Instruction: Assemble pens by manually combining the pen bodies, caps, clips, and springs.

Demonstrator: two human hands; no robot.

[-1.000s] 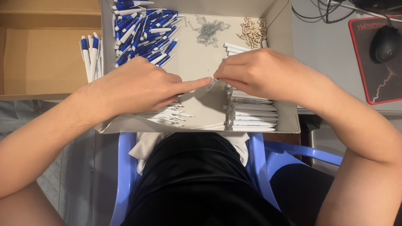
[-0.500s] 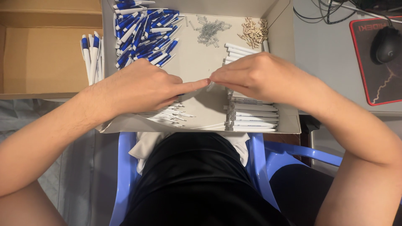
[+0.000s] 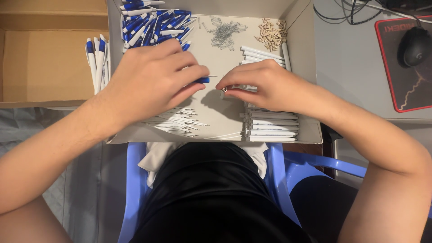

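An empty brown box (image 3: 36, 58) sits at far left, with a few finished pens (image 3: 96, 58) standing between it and the white tray (image 3: 310, 90). Over the tray, the left hand (image 3: 153, 83) is curled closed, pinching a blue pen tip (image 3: 203, 80) that juts from its fingers. Just beside it, the right hand (image 3: 270, 87) pinches a white barrel (image 3: 238, 87), mostly hidden, open end toward the tip, the two parts just apart. Below lie refills (image 3: 180, 121) and stacked barrels (image 3: 270, 128); above, springs (image 3: 223, 33) and tan pieces (image 3: 271, 33). A mouse (image 3: 416, 45) rests at far right. A misaligned push could likely drop a small part into the loose heaps.
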